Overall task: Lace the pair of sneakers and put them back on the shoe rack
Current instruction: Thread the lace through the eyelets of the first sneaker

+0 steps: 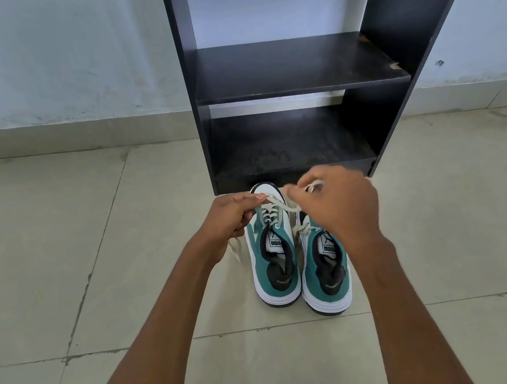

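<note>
Two green and white sneakers stand side by side on the floor, toes toward the rack. The left sneaker (273, 255) has its cream lace (275, 205) threaded through the lower eyelets. My left hand (233, 220) pinches one end of that lace at the toe, and a loose end hangs below the hand. My right hand (340, 204) grips the other end, pulled over the right sneaker (322, 267), whose front is hidden under it. The black shoe rack (295, 85) stands just behind the shoes with bare shelves.
The rack stands against a pale wall (42, 59). Beige floor tiles (121, 246) spread out on both sides of the shoes and toward me.
</note>
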